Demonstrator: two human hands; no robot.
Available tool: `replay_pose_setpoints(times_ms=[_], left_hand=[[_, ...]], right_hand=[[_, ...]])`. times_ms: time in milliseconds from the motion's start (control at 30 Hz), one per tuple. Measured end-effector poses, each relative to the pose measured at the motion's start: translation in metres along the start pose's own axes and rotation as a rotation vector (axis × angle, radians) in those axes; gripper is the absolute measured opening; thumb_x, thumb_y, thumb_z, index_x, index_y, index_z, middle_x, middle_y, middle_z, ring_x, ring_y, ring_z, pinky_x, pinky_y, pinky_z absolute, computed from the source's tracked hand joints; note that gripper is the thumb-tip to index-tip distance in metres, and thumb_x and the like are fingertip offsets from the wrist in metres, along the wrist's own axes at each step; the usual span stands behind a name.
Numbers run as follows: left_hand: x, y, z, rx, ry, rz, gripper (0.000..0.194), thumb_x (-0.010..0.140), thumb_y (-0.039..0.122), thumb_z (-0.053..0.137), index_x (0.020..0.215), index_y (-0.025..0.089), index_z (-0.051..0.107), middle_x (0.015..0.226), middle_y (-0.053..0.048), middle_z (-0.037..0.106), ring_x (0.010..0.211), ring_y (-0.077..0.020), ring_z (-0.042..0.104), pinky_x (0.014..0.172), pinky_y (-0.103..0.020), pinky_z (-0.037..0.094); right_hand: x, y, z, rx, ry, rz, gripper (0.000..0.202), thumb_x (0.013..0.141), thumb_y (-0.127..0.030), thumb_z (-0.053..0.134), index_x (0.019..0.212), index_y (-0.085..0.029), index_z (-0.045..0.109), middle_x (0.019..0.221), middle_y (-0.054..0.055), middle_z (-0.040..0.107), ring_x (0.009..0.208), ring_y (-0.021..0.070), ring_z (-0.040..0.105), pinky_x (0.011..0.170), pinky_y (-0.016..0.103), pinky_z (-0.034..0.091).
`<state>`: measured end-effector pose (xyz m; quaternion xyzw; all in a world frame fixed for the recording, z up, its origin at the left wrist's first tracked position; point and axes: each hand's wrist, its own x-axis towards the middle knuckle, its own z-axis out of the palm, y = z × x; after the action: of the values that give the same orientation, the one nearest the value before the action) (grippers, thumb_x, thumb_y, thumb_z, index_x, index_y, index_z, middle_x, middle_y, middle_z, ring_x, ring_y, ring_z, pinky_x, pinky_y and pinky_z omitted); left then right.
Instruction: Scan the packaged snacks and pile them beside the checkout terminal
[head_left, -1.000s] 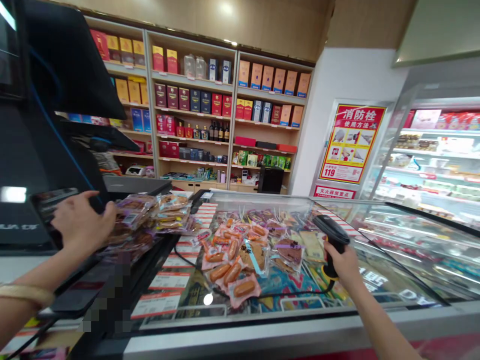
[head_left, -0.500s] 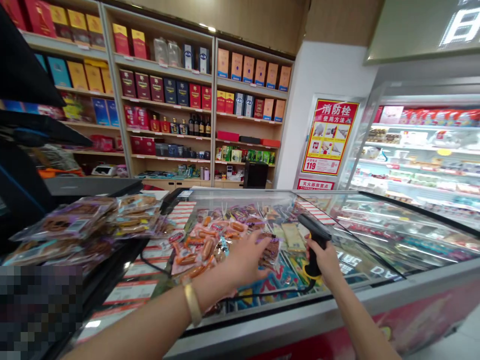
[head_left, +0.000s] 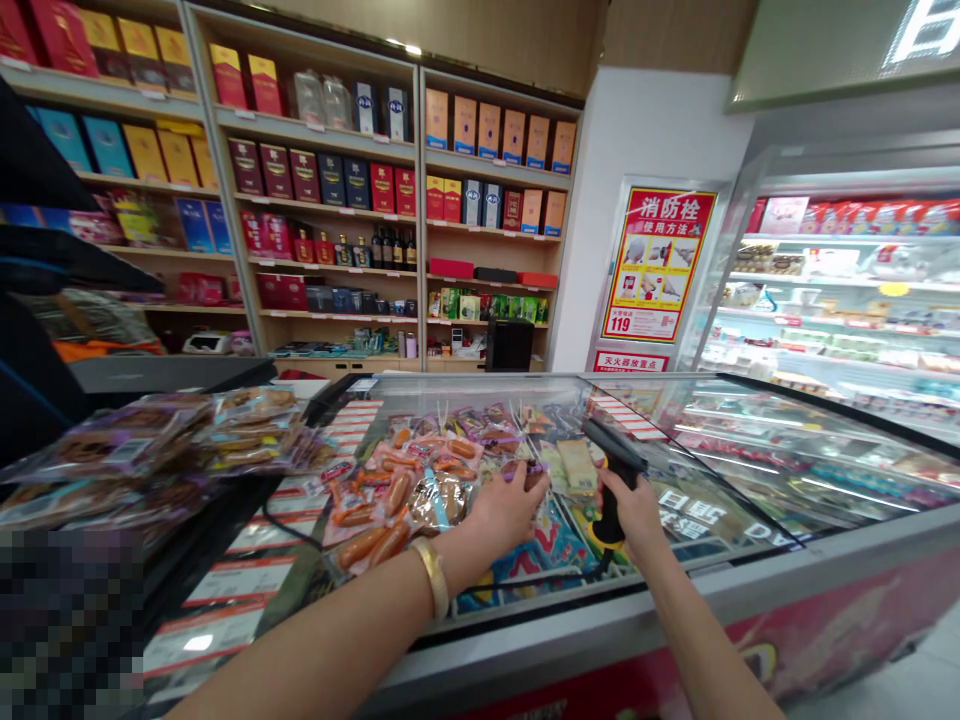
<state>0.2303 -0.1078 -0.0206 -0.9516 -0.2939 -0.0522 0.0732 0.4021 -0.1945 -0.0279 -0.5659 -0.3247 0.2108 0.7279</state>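
1. Over the freezer's glass top (head_left: 540,635), close to the near edge: black handheld scanner (head_left: 613,447), nose slanting up toward the far edge.
2. Closed round the scanner's handle: right hand (head_left: 628,505).
3. Just left of the scanner, at a purple-striped packet (head_left: 512,467): left hand (head_left: 508,512), fingers bent over; cannot tell whether actually gripping. On the wrist, gold-coloured bangle (head_left: 433,577).
4. Just left of the left hand, partly covered: cookie packet with blue stripe (head_left: 441,500).
5. Against that, spread toward the left edge of the glass top: wrapped sausages (head_left: 397,493).
6. Near the near edge, below the scanner: black cable (head_left: 525,580).
7. Along the left edge: red-and-white price labels (head_left: 240,580).
8. Left of the freezer, on the dark counter (head_left: 217,545): cookie packs (head_left: 127,440) in overlapping piles, some reaching the right edge.
9. Past the far edge: shelves of boxes (head_left: 322,180). Rightward, red-and-yellow poster (head_left: 660,265), then lit refrigerated display (head_left: 840,290).
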Motion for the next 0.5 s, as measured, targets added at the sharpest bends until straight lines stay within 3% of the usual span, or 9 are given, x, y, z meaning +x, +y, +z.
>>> replay_pose_setpoints(times_ms=[167,333,400,500], left_hand=[[-0.006,0.002,-0.01,0.019,0.042,0.006,0.066,0.082,0.03,0.058,0.144,0.024,0.037,0.141,-0.026,0.044,0.104,-0.0369,0.063,0.081,-0.046,0.051],[-0.01,-0.011,-0.026,-0.088,0.155,-0.061,0.06,0.085,0.021,0.048,0.144,0.022,0.036,0.121,-0.019,0.061,0.091,-0.0299,0.068,0.076,-0.039,0.052],[-0.011,-0.022,-0.032,-0.189,0.232,-0.138,0.057,0.085,0.02,0.046,0.141,0.02,0.04,0.111,-0.017,0.065,0.09,-0.0292,0.068,0.075,-0.038,0.051],[-0.015,-0.047,-0.039,-0.512,0.365,-0.32,0.052,0.083,0.022,0.047,0.134,0.015,0.047,0.09,-0.011,0.069,0.076,-0.0234,0.066,0.068,-0.032,0.048]], right_hand=[[-0.001,-0.002,0.002,0.02,-0.007,-0.005,0.036,0.063,-0.043,0.072,0.084,-0.016,0.061,0.052,-0.005,0.054,0.043,0.0124,0.047,0.042,0.026,0.04],[0.0,0.0,0.001,0.017,-0.009,-0.009,0.036,0.064,-0.044,0.073,0.086,-0.016,0.062,0.052,-0.005,0.054,0.043,0.0121,0.047,0.043,0.026,0.04],[0.001,0.002,0.001,0.014,-0.011,-0.012,0.036,0.065,-0.044,0.072,0.086,-0.016,0.062,0.052,-0.005,0.054,0.043,0.0119,0.047,0.044,0.025,0.04],[0.003,0.004,0.002,0.007,-0.022,-0.01,0.037,0.066,-0.043,0.072,0.088,-0.015,0.063,0.052,-0.005,0.055,0.044,0.0122,0.048,0.044,0.026,0.04]])
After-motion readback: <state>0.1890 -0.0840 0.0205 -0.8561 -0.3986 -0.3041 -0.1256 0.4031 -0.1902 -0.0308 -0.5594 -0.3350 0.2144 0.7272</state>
